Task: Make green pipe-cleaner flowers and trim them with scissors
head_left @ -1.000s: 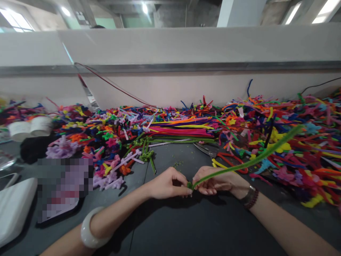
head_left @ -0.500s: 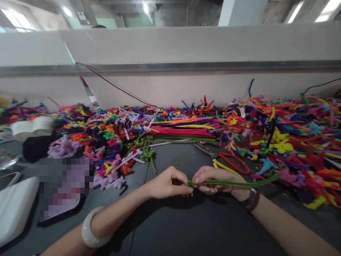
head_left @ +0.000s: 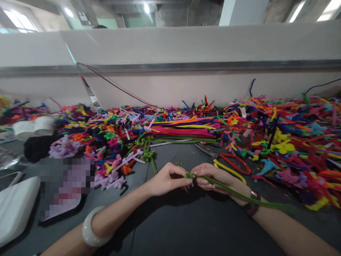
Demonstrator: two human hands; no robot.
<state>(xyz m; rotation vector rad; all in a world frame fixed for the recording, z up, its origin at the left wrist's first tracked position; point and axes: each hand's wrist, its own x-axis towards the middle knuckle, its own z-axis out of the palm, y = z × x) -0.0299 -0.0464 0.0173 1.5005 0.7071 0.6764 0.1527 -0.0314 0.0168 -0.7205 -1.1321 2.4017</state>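
Along the dark worktop (head_left: pixel 186 227), heaped pipe cleaners (head_left: pixel 293 149) in many colours, with a bundle of straight ones (head_left: pixel 181 131) and red-handled scissors (head_left: pixel 213 153) just ahead of the hands. Close together near the worktop's middle, the left hand (head_left: pixel 167 179) and the right hand (head_left: pixel 213 177), each grip pinching the small curled end (head_left: pixel 189 175) of a green pipe cleaner (head_left: pixel 229 190), its long stem trailing rightward across the right wrist.

Pixelated patch (head_left: pixel 66 188) on tabletop (head_left: pixel 199 227) unreadable. Green pipe cleaner's (head_left: pixel 229 188) twisted tip (head_left: pixel 189 175) partly hidden between left hand (head_left: pixel 167 179) and right hand (head_left: pixel 213 177). Green crumbs (head_left: pixel 179 163) too small to identify.
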